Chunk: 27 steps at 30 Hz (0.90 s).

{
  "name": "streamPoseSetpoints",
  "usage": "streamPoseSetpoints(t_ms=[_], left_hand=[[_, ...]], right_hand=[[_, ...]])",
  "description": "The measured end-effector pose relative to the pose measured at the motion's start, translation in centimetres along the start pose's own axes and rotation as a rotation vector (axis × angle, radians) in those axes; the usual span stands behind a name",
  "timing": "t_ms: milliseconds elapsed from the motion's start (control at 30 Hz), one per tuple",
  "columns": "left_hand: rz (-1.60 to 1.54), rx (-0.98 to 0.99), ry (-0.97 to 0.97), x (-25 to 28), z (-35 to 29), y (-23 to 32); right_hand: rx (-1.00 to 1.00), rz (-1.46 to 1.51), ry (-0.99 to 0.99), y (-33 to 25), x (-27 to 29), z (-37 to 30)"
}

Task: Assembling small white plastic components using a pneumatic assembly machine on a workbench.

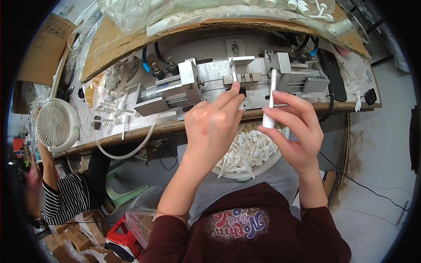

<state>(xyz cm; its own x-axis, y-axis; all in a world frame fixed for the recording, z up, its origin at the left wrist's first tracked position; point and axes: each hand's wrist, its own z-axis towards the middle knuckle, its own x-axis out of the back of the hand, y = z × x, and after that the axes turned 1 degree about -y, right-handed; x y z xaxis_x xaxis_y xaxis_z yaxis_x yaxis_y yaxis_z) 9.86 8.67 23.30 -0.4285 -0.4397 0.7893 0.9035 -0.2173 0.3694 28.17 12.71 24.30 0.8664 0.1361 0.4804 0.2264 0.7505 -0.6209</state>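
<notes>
White and slim, the stick (269,119) pinched in the right hand (300,131) by the tabletop's near edge (355,106) could fall if the pinch loosens; what the left hand (213,120) holds, I cannot tell.

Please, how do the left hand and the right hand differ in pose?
The left hand reaches to the small metal fixture; the right hand pinches a white stick-shaped piece. The left hand's forefinger is stretched; the right hand's fingers are curved. Both hands are bare.

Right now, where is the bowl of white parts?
In the head view, the bowl is just right of centre, below the workbench edge, between the left hand and the right hand.
</notes>
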Motion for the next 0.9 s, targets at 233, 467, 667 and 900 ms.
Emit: streamPoseSetpoints(t_ms=[233,467,667,900], left_hand=[[-0.22,-0.023,-0.182,2.1,-2.5,0.2],[-0.43,0.009,-0.412,0.5,-6.8,0.4],[-0.452,0.069,-0.402,-3.4,-8.9,0.6],[-0.358,0.057,-0.289,-4.6,-9.2,0.9]], right_hand=[[0.128,-0.168,-0.067,1.8,-1.5,1.2],[0.146,-0.456,-0.258,1.2,-3.6,1.8],[0.097,-0.478,-0.313,0.9,-3.7,2.6],[0.084,-0.45,-0.313,1.0,-3.6,2.8]])
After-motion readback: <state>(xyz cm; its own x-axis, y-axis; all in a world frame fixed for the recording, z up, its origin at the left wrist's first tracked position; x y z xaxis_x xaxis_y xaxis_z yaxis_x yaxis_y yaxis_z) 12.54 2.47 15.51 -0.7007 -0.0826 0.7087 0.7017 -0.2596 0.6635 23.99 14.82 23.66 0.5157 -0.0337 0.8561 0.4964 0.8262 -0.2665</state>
